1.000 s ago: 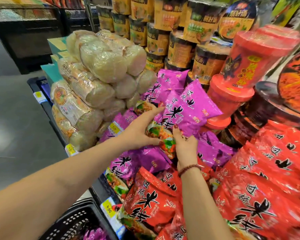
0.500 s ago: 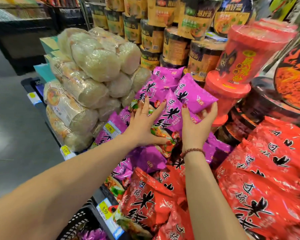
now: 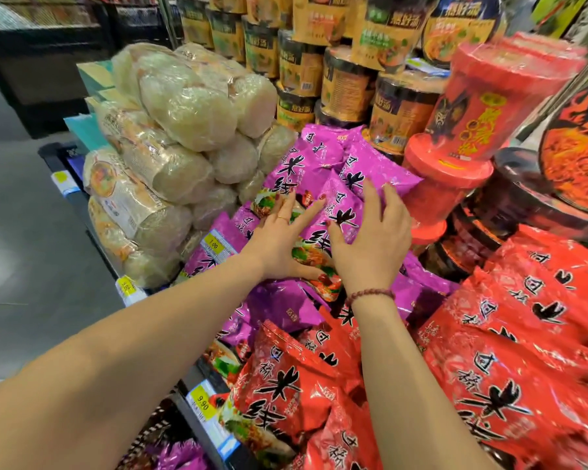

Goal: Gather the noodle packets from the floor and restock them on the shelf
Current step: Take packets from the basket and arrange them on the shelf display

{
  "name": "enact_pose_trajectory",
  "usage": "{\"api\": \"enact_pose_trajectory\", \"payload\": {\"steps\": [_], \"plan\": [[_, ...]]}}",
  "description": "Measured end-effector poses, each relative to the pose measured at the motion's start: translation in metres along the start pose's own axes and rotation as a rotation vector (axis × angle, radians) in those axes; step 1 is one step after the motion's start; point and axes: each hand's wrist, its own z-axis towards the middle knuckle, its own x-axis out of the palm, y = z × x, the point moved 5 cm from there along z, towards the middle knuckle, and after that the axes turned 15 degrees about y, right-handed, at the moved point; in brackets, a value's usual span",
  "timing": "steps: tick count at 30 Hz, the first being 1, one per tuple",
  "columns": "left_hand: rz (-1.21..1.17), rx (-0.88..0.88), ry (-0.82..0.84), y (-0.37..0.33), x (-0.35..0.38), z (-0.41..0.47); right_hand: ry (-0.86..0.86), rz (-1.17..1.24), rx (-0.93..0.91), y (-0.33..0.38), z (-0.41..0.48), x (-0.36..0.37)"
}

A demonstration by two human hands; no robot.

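Since the frames of a second and half a second ago, the purple noodle packet (image 3: 340,212) has gone from being held up at a tilt to lying on top of the purple packet pile (image 3: 299,164). The right hand (image 3: 370,245), which cupped an upper packet, has flattened beside the left.

Hands: the left hand (image 3: 279,245) lies palm down on the packet's left part, its fingers straight and fanned, a ring (image 3: 282,218) on one finger. The right hand, with a bead bracelet (image 3: 370,295) at the wrist, lies palm down on the packet's right part, fingers straight and spread. Neither hand curls round anything; both press flat.

Shelf (image 3: 97,237): the purple pile sits mid-shelf. To its left are clear bags (image 3: 190,113), each filled with round, pale noodle cakes. Behind it stand stacked noodle tubs (image 3: 347,83) with sealed lids, and to the right red tubs (image 3: 489,106). Red packets (image 3: 523,334) are heaped in front and to the right. A price label (image 3: 202,400) reading 9.90 is fixed to the shelf edge.

Basket (image 3: 157,432): a black mesh basket, seen in part at the lower edge, holds more purple packets (image 3: 180,456).
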Motion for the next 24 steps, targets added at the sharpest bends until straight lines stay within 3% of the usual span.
{"api": "enact_pose_trajectory", "payload": {"steps": [2, 7, 11, 14, 18, 24], "plan": [[-0.03, 0.045, -0.014, 0.002, -0.006, -0.007, 0.095, -0.059, -0.008, -0.002, -0.002, 0.007], [0.027, 0.207, -0.226, 0.01, -0.041, -0.053, 0.037, -0.038, -0.152, 0.019, -0.011, -0.004], [-0.025, 0.033, -0.276, 0.05, -0.053, -0.105, 0.187, 0.061, -0.268, 0.061, -0.027, 0.002], [0.065, -0.015, -0.306, 0.074, -0.058, -0.155, 0.268, 0.08, -0.351, 0.099, -0.05, 0.011], [0.171, -0.1, -0.241, 0.116, -0.047, -0.228, 0.369, 0.075, -0.445, 0.147, -0.093, 0.037], [0.197, -0.226, -0.096, 0.184, 0.017, -0.331, 0.654, 0.049, -0.52, 0.189, -0.183, 0.106]]}}
